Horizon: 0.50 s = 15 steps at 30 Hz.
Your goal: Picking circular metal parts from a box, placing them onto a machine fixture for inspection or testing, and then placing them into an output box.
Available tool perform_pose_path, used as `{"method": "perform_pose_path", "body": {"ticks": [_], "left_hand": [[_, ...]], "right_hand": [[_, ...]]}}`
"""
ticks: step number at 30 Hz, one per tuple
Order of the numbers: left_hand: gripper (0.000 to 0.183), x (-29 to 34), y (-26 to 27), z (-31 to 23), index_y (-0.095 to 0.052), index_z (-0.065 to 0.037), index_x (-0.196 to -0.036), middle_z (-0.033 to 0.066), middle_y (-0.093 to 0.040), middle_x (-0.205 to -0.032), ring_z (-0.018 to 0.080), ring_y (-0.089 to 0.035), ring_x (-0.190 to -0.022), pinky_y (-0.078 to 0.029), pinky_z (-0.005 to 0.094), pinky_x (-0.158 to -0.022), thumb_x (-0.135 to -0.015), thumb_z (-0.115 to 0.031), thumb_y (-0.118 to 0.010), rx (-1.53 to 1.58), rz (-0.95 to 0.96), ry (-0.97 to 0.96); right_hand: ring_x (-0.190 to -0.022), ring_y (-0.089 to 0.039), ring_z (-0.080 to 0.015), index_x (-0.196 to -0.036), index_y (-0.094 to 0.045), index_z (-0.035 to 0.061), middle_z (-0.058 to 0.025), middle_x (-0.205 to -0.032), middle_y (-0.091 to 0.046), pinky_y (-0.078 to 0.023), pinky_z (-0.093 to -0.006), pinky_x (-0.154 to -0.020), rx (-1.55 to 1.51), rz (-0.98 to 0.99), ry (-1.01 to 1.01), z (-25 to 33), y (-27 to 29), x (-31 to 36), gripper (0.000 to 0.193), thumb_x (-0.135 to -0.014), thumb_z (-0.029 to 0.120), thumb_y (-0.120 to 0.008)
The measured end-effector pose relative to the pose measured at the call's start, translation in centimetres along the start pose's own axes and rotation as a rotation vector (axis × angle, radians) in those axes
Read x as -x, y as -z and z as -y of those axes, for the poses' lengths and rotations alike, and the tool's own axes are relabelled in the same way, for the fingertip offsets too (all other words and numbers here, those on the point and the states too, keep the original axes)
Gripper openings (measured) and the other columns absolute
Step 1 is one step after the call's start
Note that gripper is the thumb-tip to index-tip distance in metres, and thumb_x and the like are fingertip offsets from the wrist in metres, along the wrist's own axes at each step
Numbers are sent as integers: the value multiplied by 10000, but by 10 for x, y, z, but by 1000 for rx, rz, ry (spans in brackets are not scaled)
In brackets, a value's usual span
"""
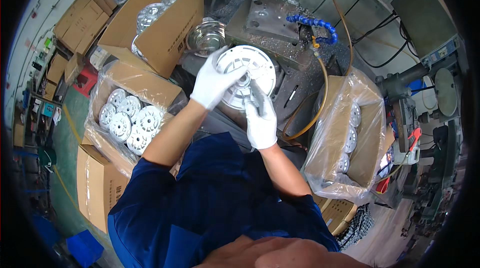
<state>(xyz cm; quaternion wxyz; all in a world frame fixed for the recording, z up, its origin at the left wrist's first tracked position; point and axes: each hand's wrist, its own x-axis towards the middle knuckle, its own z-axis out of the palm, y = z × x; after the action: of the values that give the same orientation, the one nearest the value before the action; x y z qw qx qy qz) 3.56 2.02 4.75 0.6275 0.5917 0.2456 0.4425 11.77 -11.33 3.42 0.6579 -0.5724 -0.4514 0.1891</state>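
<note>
A round silvery metal disc [261, 68] with slots and a raised hub is held up in front of me. My left hand [212, 82], in a white glove, is closed on its left side, the thumb reaching across toward the hub. My right hand [262, 124], gloved the same way, is closed around a grey stick-like tool [257, 97]. The tool's upper end is beside the disc's hub; whether it touches the metal I cannot tell. Just behind the disc, a shiny metal bowl [207, 37] rests on the bench.
A steel machine block [272, 20] sits beyond the disc, with a blue segmented hose [320, 24] over it. A plastic-lined carton [120, 140] of discs stands left; another lined carton [362, 153] with discs stands right. A tall carton [167, 38] holds shiny metal parts. A pen [291, 96] lies on the bench.
</note>
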Motion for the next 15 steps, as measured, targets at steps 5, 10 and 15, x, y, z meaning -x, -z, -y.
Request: {"method": "perform_pose_path", "body": {"ticks": [5, 10, 15], "left_hand": [[633, -71, -4, -12, -546, 65, -1128, 134, -654, -1019, 147, -635, -907, -534, 287, -778, -675, -269, -837, -341, -6, 15], [692, -172, -24, -10, -583, 69, -1120, 162, -657, -1067, 183, -651, -923, -520, 299, -796, -629, -338, -853, -552, -206, 92], [894, -216, -48, 6, -558, 23, -1203, 210, -604, -1196, 320, -589, -1110, -465, 371, -937, -604, -615, -742, -875, -227, 103]], "right_hand": [[-957, -634, -239, -1384, -435, 82, -177, -1102, -605, -498, -330, -847, 261, 235, -79, 8, 35, 5, 612, -842, 200, -693], [-987, -643, -327, -1303, -515, 74, -190, -1118, -626, -518, -376, -845, 407, 516, -178, 6, 71, 56, 517, -869, 318, -655], [-1062, -590, -376, -1292, -526, 104, -218, -1165, -605, -480, -406, -903, 497, 629, -430, -5, 93, 106, 528, -902, 459, -558]]}}
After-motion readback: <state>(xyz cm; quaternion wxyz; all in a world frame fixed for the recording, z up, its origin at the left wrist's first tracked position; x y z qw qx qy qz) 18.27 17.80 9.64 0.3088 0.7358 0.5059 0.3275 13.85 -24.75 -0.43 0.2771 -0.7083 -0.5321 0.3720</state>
